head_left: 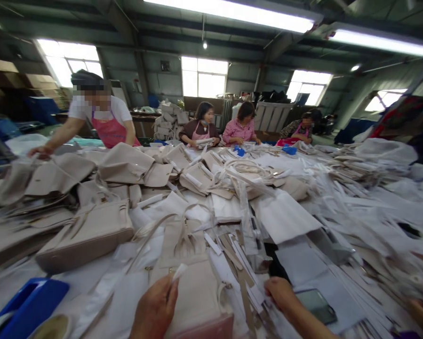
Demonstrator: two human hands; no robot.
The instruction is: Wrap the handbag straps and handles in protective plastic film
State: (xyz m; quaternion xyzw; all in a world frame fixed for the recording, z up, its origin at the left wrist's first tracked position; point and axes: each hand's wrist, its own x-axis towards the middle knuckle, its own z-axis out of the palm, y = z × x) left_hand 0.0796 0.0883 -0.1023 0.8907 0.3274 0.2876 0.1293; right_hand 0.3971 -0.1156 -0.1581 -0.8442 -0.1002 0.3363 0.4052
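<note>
My left hand [156, 306] is at the bottom centre, fingers pinched on a small white strip [179, 271] that sticks up from a beige handbag [193, 282] lying in front of me. My right hand [281, 293] rests just right of that bag, fingers curled down onto a pile of beige straps and white paper [246, 268]. What its fingers hold, if anything, is hidden. A dark phone [315, 306] lies on white sheets beside the right wrist.
A finished beige handbag [87, 235] stands at the left, with stacks of bag panels [59, 174] behind. A blue tray [29, 306] is at bottom left. White bags [285, 216] cover the table's right side. Several people [98, 117] work along the far edge.
</note>
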